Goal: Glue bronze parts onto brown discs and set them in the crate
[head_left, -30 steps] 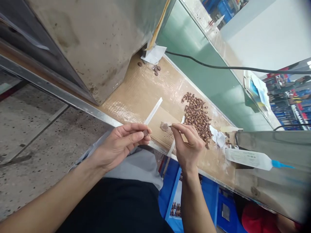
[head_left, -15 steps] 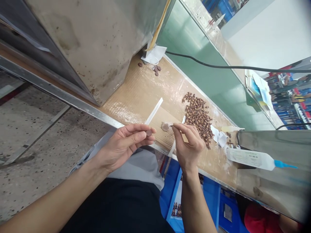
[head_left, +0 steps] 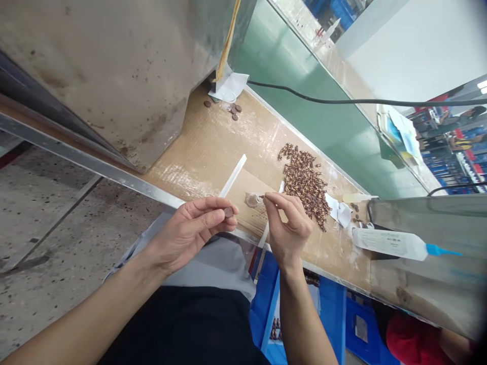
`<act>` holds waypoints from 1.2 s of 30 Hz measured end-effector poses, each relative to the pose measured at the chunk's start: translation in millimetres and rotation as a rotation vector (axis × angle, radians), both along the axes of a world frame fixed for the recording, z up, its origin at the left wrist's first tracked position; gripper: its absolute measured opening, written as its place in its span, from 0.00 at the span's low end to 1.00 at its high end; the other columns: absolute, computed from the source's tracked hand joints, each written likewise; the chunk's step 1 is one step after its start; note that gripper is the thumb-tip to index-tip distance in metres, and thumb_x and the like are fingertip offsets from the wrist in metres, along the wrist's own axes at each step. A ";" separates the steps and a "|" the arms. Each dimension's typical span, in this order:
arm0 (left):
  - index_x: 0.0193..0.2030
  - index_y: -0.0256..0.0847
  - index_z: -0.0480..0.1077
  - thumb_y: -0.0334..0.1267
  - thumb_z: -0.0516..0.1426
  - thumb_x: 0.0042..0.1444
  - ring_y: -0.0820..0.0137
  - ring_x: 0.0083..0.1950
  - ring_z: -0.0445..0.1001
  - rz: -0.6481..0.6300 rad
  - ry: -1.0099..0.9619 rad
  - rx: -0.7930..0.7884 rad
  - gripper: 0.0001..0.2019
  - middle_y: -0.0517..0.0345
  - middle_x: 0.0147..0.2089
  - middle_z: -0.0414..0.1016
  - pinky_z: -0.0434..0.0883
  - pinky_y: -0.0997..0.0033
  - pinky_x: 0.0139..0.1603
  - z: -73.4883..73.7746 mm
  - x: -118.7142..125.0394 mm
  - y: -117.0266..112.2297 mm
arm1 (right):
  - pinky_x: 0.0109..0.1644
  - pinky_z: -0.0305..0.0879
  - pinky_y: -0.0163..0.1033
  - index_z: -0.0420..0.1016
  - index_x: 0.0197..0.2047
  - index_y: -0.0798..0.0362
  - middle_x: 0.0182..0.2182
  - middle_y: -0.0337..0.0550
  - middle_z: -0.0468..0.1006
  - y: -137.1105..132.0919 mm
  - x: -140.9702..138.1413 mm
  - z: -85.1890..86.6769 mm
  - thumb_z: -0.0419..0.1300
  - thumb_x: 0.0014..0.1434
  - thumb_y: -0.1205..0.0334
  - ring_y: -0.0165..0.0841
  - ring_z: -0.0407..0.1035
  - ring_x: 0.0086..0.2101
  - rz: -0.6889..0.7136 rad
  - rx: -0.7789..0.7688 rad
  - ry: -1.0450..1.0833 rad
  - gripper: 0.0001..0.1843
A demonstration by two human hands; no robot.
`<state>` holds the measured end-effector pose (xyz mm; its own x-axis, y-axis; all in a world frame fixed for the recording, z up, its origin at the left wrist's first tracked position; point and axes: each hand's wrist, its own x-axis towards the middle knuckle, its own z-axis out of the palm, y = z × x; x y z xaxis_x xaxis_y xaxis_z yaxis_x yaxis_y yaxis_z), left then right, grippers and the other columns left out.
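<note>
My left hand (head_left: 190, 230) is closed in a pinch on a small brown disc (head_left: 228, 212), held just over the near edge of the bench. My right hand (head_left: 287, 223) is pinched on a thin pin-like tool whose tip touches a small clear round dish (head_left: 251, 199) on the cardboard-covered bench top (head_left: 213, 142). A long white strip (head_left: 233, 175) lies on the bench behind my left fingers. A heap of small brown parts (head_left: 304, 182) lies just beyond my right hand.
A large metal machine housing (head_left: 125, 76) stands on the left of the bench. A few brown discs (head_left: 234, 109) and white paper (head_left: 228, 86) lie at its far corner. A clear bottle with a blue tip (head_left: 395, 244) lies at right. A black cable (head_left: 342, 101) crosses the green belt.
My view has shifted slightly, so everything sits a little lower-left. Both hands keep nearly the same pose; the left thumb has rolled the brown disc a little.
</note>
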<state>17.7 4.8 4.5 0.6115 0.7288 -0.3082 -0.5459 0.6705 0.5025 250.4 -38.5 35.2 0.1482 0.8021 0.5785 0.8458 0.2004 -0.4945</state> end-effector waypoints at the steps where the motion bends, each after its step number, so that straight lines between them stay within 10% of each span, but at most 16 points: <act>1: 0.50 0.44 0.90 0.37 0.76 0.64 0.71 0.45 0.89 0.001 0.002 -0.001 0.09 0.54 0.49 0.91 0.85 0.79 0.53 0.4 0.3 -0.2 | 0.51 0.81 0.48 0.89 0.50 0.44 0.44 0.42 0.90 0.0 -0.1 -0.5 0.68 0.77 0.65 0.39 0.84 0.44 -0.001 -0.025 0.004 0.08; 10: 0.50 0.42 0.90 0.37 0.76 0.64 0.71 0.44 0.88 0.002 0.006 0.001 0.09 0.53 0.48 0.89 0.86 0.77 0.52 5.2 1.6 0.5 | 0.52 0.81 0.50 0.89 0.50 0.45 0.44 0.42 0.90 -1.8 0.6 -3.3 0.69 0.76 0.66 0.40 0.84 0.44 0.004 -0.015 0.043 0.07; 20: 0.43 0.41 0.90 0.38 0.78 0.61 0.69 0.40 0.89 -0.020 -0.046 0.001 0.07 0.50 0.45 0.92 0.87 0.76 0.44 0.4 8.1 -2.1 | 0.51 0.83 0.49 0.90 0.50 0.43 0.43 0.41 0.90 -17.8 -27.7 39.2 0.72 0.71 0.70 0.40 0.85 0.45 0.085 -0.032 0.471 0.11; 36: 0.38 0.41 0.90 0.40 0.82 0.53 0.70 0.33 0.88 0.060 -0.031 -0.033 0.11 0.53 0.37 0.91 0.86 0.79 0.39 11.2 14.3 -8.4 | 0.49 0.88 0.45 0.89 0.49 0.45 0.43 0.42 0.89 -22.3 -61.0 25.6 0.73 0.73 0.63 0.38 0.86 0.43 0.172 -0.189 0.834 0.04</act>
<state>32.0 -3.6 15.6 0.5768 0.7540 -0.3143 -0.6006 0.6523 0.4623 189.4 -60.7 60.8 0.3323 0.9238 0.1902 0.1581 0.1442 -0.9768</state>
